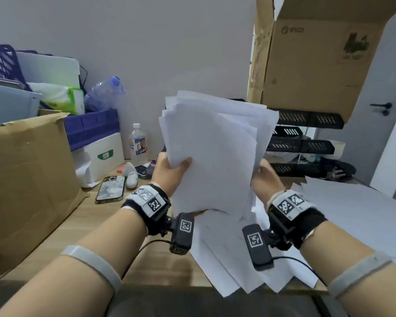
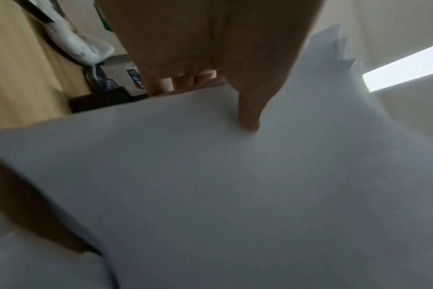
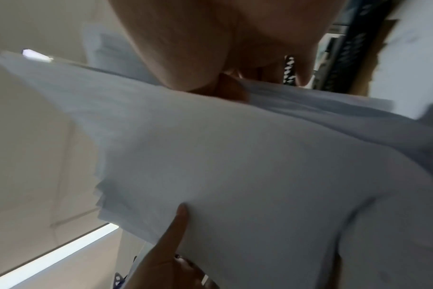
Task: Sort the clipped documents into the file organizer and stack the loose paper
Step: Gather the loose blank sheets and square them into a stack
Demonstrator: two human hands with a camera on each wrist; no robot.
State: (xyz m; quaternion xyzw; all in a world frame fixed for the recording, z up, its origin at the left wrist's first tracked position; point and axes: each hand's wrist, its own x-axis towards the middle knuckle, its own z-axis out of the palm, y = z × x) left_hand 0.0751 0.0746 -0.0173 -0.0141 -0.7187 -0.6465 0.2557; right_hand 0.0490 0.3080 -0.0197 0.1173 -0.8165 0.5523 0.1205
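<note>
Above the wooden worktop [image 1: 101,227] I hold an uneven sheaf of loose white paper [image 1: 215,152] upright, so its edges can be squared. My left hand [image 1: 173,171] pinches its left edge, thumb in front, fingers behind. My right hand [image 1: 266,179] grips the right edge likewise. More loose white sheets [image 1: 226,266] lie beneath; the black tiered file organizer [image 1: 306,145] stands beyond, at the right.

The held sheaf of paper [image 1: 213,154] hides most of the right hand [image 1: 266,177], and the fingers of the left hand [image 1: 169,167] behind it. It also covers the left end of the black file organizer [image 1: 306,143], whose trays cannot be seen into. Both wrist views are blurred. The bottle [image 1: 137,143] label is too small to read.
</note>
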